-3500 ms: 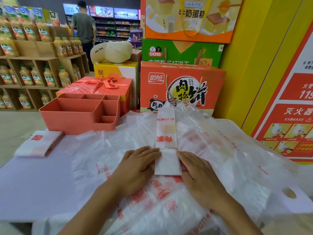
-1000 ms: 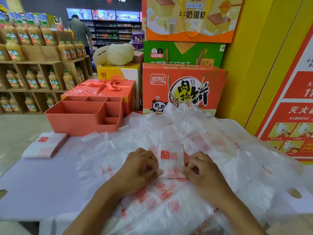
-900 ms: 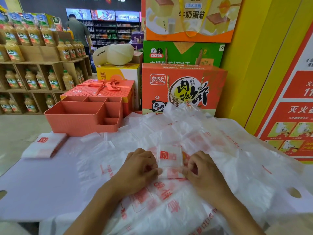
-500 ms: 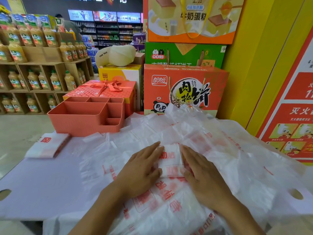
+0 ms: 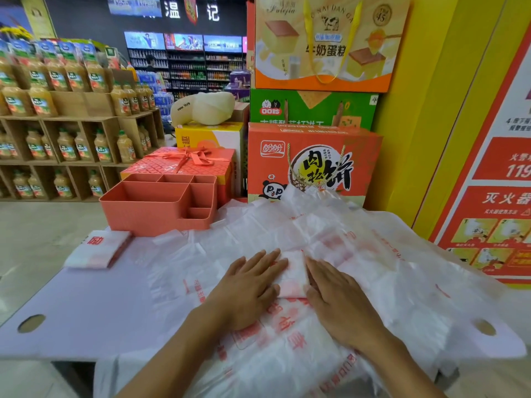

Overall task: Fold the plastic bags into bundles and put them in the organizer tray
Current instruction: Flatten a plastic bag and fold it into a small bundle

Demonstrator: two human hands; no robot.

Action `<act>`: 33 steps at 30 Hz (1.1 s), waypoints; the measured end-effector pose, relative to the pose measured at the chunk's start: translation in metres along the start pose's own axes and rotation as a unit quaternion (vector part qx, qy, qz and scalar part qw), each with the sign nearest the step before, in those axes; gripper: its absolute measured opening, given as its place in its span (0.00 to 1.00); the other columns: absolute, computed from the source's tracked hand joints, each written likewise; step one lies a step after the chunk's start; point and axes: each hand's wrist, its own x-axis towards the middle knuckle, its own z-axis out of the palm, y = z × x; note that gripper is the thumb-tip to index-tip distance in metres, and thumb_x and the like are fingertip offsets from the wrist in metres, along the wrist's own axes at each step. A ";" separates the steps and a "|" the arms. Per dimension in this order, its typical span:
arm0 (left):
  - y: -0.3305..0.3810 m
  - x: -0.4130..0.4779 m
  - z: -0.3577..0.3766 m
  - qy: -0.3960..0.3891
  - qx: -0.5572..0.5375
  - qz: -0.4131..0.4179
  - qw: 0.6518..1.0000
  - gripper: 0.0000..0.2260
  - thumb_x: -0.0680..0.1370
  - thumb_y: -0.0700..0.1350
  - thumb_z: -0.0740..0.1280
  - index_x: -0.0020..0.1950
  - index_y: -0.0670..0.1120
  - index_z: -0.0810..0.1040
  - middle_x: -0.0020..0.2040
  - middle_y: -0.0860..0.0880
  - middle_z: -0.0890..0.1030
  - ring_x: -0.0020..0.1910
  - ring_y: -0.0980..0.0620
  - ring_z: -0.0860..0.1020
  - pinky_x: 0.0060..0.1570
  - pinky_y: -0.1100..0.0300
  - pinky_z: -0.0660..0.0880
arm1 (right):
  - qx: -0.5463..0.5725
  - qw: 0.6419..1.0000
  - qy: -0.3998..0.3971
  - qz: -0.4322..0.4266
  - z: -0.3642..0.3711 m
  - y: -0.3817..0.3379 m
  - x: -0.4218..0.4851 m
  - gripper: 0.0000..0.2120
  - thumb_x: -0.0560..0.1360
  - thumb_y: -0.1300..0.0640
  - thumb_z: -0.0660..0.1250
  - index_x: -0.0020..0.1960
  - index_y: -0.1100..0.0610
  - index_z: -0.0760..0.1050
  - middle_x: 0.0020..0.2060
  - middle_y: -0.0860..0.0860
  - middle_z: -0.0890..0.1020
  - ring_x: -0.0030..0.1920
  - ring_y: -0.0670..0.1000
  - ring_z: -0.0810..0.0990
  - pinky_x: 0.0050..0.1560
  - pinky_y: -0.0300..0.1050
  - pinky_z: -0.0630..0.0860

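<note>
Head view: I see left hand [image 5: 247, 285] and right hand [image 5: 342, 305] flat, fingers [image 5: 260, 261] straight, pressing folded bundle [image 5: 293, 274] atop loose bags [image 5: 373, 254] on tabletop [image 5: 86, 305]. Film light, slippery, springy; I'd pinch both sides. Organizer tray [image 5: 155, 216] far left.

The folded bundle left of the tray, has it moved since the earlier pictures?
No. The folded bundle still lies at the front left corner of the tray.

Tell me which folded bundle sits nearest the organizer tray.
The bundle on the left, lying alone just in front of the organizer tray. The other bundle lies between the left hand and right hand.
</note>
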 end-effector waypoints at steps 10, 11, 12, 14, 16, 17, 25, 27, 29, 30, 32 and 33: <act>0.019 -0.003 -0.024 0.000 0.057 -0.052 0.997 0.38 0.76 0.72 0.60 0.77 0.49 0.64 0.78 0.52 0.64 0.78 0.53 0.61 0.80 0.48 0.48 | 0.006 1.000 0.002 0.000 -0.012 -0.012 -0.012 0.29 0.80 0.39 0.56 0.78 0.47 0.57 0.76 0.47 0.66 0.75 0.51 0.65 0.75 0.47 0.61; 0.023 -0.001 -0.027 0.016 0.066 -0.052 0.996 0.37 0.75 0.71 0.62 0.74 0.48 0.66 0.75 0.50 0.68 0.76 0.51 0.63 0.80 0.48 0.50 | 0.001 1.000 -0.001 -0.003 -0.010 -0.011 -0.012 0.31 0.79 0.36 0.55 0.79 0.46 0.56 0.77 0.47 0.65 0.76 0.51 0.64 0.76 0.48 0.61; 0.026 0.001 -0.028 0.032 0.070 -0.049 0.996 0.36 0.75 0.70 0.63 0.73 0.47 0.66 0.73 0.48 0.70 0.75 0.49 0.65 0.79 0.49 0.52 | -0.006 1.000 -0.008 -0.003 -0.008 -0.009 -0.012 0.32 0.79 0.34 0.53 0.80 0.44 0.53 0.79 0.45 0.62 0.78 0.50 0.61 0.79 0.49 0.58; 0.031 0.004 -0.027 0.048 0.074 -0.024 0.996 0.35 0.78 0.65 0.62 0.77 0.45 0.62 0.78 0.44 0.65 0.79 0.46 0.60 0.79 0.51 0.54 | -0.020 1.000 -0.019 -0.008 -0.005 -0.007 -0.010 0.33 0.81 0.32 0.49 0.82 0.42 0.49 0.81 0.42 0.56 0.81 0.48 0.55 0.80 0.48 0.51; 0.034 0.004 -0.025 0.051 0.067 0.004 0.996 0.33 0.81 0.58 0.61 0.82 0.45 0.56 0.81 0.44 0.59 0.80 0.45 0.57 0.77 0.52 0.59 | -0.030 0.999 -0.024 -0.012 -0.005 -0.008 -0.012 0.36 0.77 0.28 0.40 0.82 0.41 0.46 0.82 0.41 0.53 0.81 0.46 0.52 0.80 0.47 0.48; 0.035 0.004 -0.023 0.059 0.057 0.010 0.997 0.32 0.82 0.55 0.61 0.83 0.47 0.54 0.81 0.45 0.60 0.80 0.46 0.58 0.74 0.51 0.63 | -0.038 0.999 -0.025 -0.014 -0.005 -0.008 -0.012 0.39 0.74 0.27 0.36 0.82 0.40 0.44 0.82 0.40 0.51 0.81 0.46 0.51 0.80 0.47 0.47; -0.013 -0.029 -0.028 0.151 -0.024 -0.026 0.988 0.30 0.79 0.38 0.60 0.80 0.57 0.63 0.80 0.54 0.63 0.79 0.52 0.61 0.67 0.51 0.73 | -0.114 0.990 -0.083 0.006 -0.015 0.007 -0.007 0.36 0.78 0.34 0.31 0.83 0.48 0.39 0.82 0.46 0.40 0.81 0.48 0.38 0.81 0.48 0.39; -0.037 -0.048 -0.036 0.177 -0.012 -0.052 0.983 0.31 0.78 0.35 0.59 0.79 0.57 0.65 0.80 0.55 0.64 0.79 0.52 0.62 0.67 0.51 0.74 | -0.138 0.983 -0.117 0.018 -0.024 0.015 -0.002 0.45 0.69 0.30 0.25 0.83 0.48 0.37 0.81 0.47 0.37 0.81 0.49 0.36 0.80 0.49 0.38; -0.063 -0.068 -0.044 0.202 0.002 -0.082 0.976 0.31 0.78 0.34 0.61 0.79 0.57 0.66 0.79 0.53 0.66 0.78 0.50 0.63 0.67 0.50 0.74 | -0.163 0.973 -0.160 0.031 -0.034 0.017 0.005 0.36 0.79 0.33 0.33 0.83 0.49 0.37 0.82 0.50 0.37 0.81 0.52 0.37 0.80 0.51 0.39; -0.076 -0.077 -0.048 0.216 0.006 -0.097 0.972 0.31 0.78 0.33 0.61 0.79 0.56 0.67 0.79 0.53 0.67 0.78 0.49 0.64 0.67 0.49 0.74 | -0.170 0.968 -0.179 0.044 -0.040 0.015 0.010 0.31 0.84 0.38 0.39 0.83 0.48 0.37 0.82 0.50 0.37 0.82 0.53 0.38 0.80 0.53 0.40; -0.102 -0.093 -0.055 0.243 0.020 -0.127 0.961 0.32 0.77 0.31 0.62 0.78 0.55 0.68 0.78 0.51 0.68 0.77 0.47 0.66 0.67 0.48 0.74 | -0.174 0.965 -0.185 0.062 -0.048 0.008 0.021 0.28 0.86 0.45 0.44 0.83 0.46 0.39 0.82 0.50 0.40 0.82 0.56 0.41 0.80 0.57 0.43; -0.114 -0.100 -0.058 0.255 0.031 -0.142 0.956 0.32 0.76 0.30 0.63 0.78 0.53 0.69 0.78 0.49 0.69 0.77 0.46 0.67 0.67 0.47 0.74 | -0.175 0.967 -0.175 0.058 -0.048 0.005 0.025 0.28 0.85 0.47 0.46 0.83 0.45 0.42 0.83 0.50 0.43 0.82 0.57 0.45 0.80 0.58 0.47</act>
